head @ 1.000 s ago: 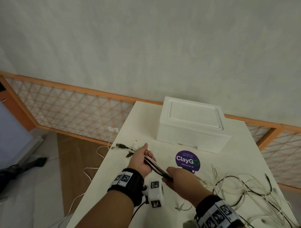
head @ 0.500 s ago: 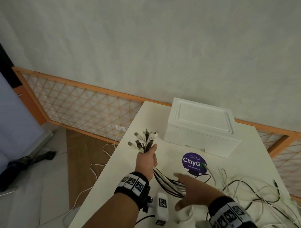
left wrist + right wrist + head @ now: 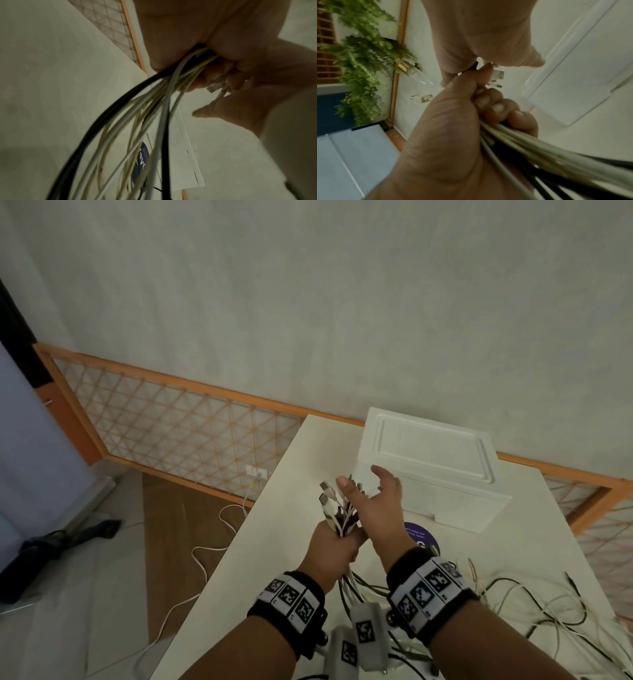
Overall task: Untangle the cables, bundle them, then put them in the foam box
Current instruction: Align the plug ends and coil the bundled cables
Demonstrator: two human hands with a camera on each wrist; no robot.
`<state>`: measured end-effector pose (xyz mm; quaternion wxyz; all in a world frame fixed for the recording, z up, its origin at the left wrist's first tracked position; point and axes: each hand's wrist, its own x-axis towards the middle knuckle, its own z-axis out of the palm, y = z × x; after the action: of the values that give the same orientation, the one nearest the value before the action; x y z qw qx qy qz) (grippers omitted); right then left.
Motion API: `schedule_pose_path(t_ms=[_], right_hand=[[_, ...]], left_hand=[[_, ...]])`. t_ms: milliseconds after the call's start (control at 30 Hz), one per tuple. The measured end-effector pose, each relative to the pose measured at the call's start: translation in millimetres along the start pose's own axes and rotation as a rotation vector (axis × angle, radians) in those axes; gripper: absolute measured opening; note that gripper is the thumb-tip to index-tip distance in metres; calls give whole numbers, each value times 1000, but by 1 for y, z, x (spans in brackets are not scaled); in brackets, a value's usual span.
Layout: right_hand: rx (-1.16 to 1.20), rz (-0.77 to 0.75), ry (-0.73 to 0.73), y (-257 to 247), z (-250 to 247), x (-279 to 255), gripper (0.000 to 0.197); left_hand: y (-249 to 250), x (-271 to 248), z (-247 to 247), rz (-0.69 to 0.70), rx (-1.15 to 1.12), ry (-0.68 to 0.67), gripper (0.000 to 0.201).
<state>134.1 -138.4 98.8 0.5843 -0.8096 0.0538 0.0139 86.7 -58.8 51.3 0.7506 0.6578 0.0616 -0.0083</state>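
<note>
On the floor at your far left a white cable (image 3: 205, 559) trails from a wall socket (image 3: 256, 473) set in the orange lattice panel (image 3: 178, 426) and runs down past the edge of the bench (image 3: 274, 549).

Your left hand (image 3: 331, 546) is raised above the bench with its fingers (image 3: 498, 108) curled tight round a bunch of cables (image 3: 337, 508). The plug ends fan upward out of the top of the fist, white and dark ones mixed. Below the fist the white and black strands (image 3: 137, 121) hang in a loose sheaf toward the bench.

Your right hand (image 3: 378, 505) is just to the right of that bunch, palm turned toward it. Its fingers are spread and only lightly bent, with the thumb (image 3: 344, 484) and a fingertip reaching in among the plug ends. They close on nothing that the head view shows; the wrist views are too blurred to say whether a fingertip touches a plug.

Behind the hands stands the foam box (image 3: 431, 470), white, lid on, at the far side of the bench. A round purple sticker (image 3: 419, 537) lies on the bench just in front of it, partly hidden by your right wrist. Further right, loose cables (image 3: 548, 604) lie tangled across the bench.
</note>
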Motion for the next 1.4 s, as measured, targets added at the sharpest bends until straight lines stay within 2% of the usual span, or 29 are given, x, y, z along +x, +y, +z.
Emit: schedule_pose_path(t_ms=[133,233,300,333,433,500,567,633,700,833,933,1033,1133,1200,1233,1300,1367,1400], right_hand=[[179,-63,-153,-1,2,0,67],[174,-111,-245,-5,2,2,49],[84,-210,-242,-5,1,4,33],[9,-295,-226,-3,0,6,30],[-233,-519,-230,-1,0,7,34],[-311,-583,-296,1,-1,8,33],[-289,-542,-415,3,-6,9,37],[-66,-363,-541,-2,-12,9,48],[84,-272,-557,-6,-13,8,50],[-171,-503,-463,-7,0,6,18],[-260,-526,-435,1,3,10,21],[-375,-593,-465,6,2,9,23],[-709,-654,-615,5,-4,8,41],[-737,-605,-695,1,-9,9,50],[-647,-559,-684,0,-9,8,53],[-403,-438,-516,-2,-7,8,54],[-274,-272,-338,-5,-2,8,52],[-238,-195,-308,-5,0,9,52]], left_hand=[[1,1,-6,-60,-93,-127,16],[6,3,-11,-130,-146,-220,9],[8,6,-13,-184,-221,-261,8],[9,6,-14,-207,-260,-270,13],[9,6,-16,-254,-315,-273,16],[7,5,-15,-268,-288,-259,15],[4,5,-14,-275,-272,-247,20],[1,6,-13,-270,-246,-232,32],[-3,8,-14,-258,-210,-215,41],[-2,8,-13,-209,-134,-210,22],[2,7,-14,-207,-108,-213,10],[2,7,-15,-214,-117,-230,13],[-2,5,-17,-210,-130,-236,14],[-3,4,-18,-221,-153,-214,14],[-2,5,-19,-224,-162,-196,11],[1,6,-18,-211,-173,-173,11],[4,8,-17,-189,-149,-175,13],[5,8,-16,-183,-131,-174,10]])
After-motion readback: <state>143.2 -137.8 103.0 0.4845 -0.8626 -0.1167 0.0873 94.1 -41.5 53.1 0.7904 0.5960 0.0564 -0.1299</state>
